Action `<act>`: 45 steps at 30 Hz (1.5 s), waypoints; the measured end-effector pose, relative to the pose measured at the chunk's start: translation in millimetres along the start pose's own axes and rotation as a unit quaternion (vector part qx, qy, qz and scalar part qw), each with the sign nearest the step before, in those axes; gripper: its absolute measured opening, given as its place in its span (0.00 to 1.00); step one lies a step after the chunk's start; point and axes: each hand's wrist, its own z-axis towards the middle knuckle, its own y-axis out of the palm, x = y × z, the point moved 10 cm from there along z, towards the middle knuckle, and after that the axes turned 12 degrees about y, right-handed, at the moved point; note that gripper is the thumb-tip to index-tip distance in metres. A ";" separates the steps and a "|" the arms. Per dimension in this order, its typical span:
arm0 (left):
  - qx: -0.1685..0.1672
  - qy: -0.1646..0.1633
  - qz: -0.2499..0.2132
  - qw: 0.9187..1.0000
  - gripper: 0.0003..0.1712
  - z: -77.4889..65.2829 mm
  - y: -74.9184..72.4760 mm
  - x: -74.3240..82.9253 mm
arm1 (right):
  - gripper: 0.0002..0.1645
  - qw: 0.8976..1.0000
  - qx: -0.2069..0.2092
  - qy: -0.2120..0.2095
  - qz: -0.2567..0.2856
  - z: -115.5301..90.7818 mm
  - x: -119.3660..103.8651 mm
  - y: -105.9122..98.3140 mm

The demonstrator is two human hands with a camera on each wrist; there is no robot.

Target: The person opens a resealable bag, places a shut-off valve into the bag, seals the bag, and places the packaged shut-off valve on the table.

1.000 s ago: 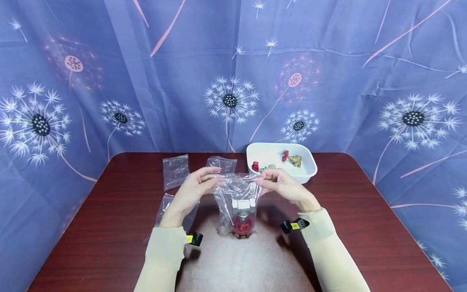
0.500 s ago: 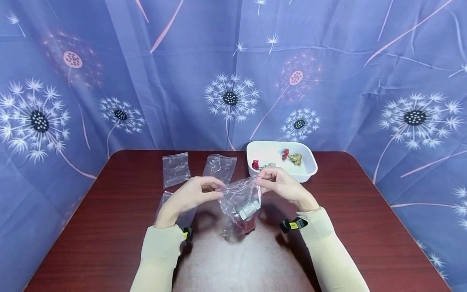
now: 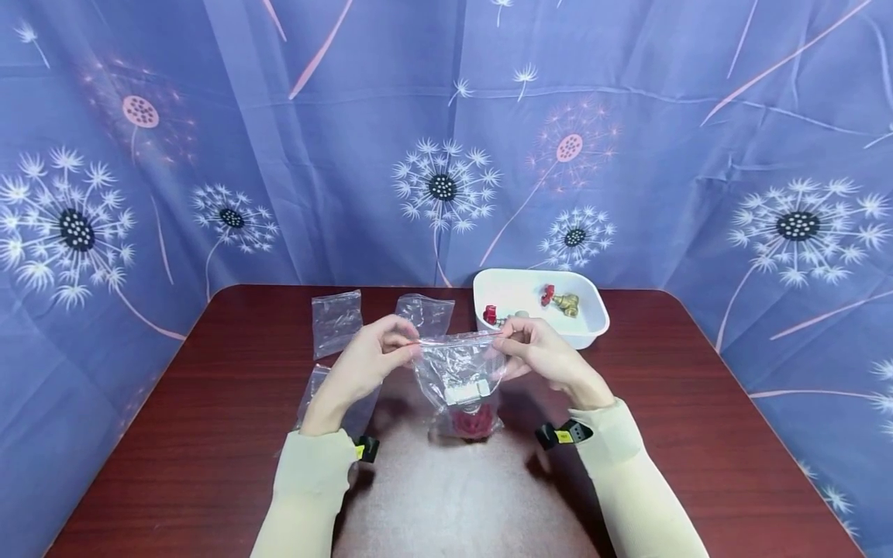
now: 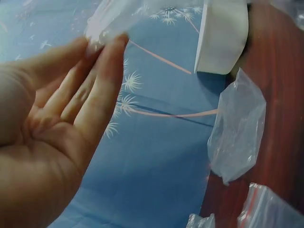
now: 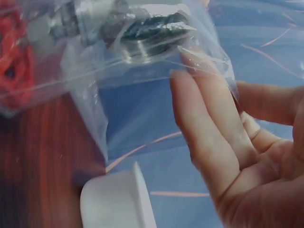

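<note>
Between both hands (image 3: pixel 364 363) (image 3: pixel 549 358), clear bag (image 3: pixel 449 360), valve (image 3: pixel 469 393) inside

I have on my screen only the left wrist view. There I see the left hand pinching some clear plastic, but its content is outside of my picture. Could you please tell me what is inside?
Observer: The head view shows that the clear bag contains a metal fitting with a red wheel.
Operator: Thank you, this is clear. And is the bag's top edge also held at its opposite end?
Observer: Yes, the right hand pinches that end between thumb and fingers.
</note>
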 end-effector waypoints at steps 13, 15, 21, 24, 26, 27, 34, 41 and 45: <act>0.072 -0.010 -0.092 0.993 0.21 2.3 -6.6 -2.9 | 0.06 0.999 0.003 0.032 0.043 0.6 6.1 -4.2; 0.086 -0.012 -0.098 0.991 0.21 2.4 -7.1 -4.7 | 0.06 0.998 0.007 0.031 0.051 3.0 8.5 -8.1; 0.094 -0.032 -0.121 0.988 0.18 3.8 0.6 -20.0 | 0.04 0.998 0.009 0.019 0.057 3.5 8.7 -15.3; 0.089 -0.033 -0.118 0.988 0.16 4.5 6.2 -25.6 | 0.04 0.998 -0.004 0.013 0.066 2.9 8.2 -15.3; 0.094 -0.028 -0.109 0.989 0.15 5.2 7.7 -25.2 | 0.05 0.997 -0.009 0.010 0.070 2.8 8.3 -15.8; 0.097 -0.024 -0.102 0.990 0.15 5.5 7.7 -24.1 | 0.05 0.997 -0.012 0.008 0.070 2.7 8.5 -16.3; 0.098 -0.005 -0.089 0.991 0.11 6.0 7.2 -10.0 | 0.06 0.999 0.001 0.008 0.050 3.4 11.4 -23.4; 0.076 0.004 -0.075 0.994 0.08 2.9 7.4 10.4 | 0.06 0.999 -0.014 0.014 0.050 4.2 12.9 -19.4; 0.063 -0.002 -0.071 0.995 0.08 1.1 6.7 15.7 | 0.06 0.999 -0.015 0.021 0.039 2.6 13.0 -17.3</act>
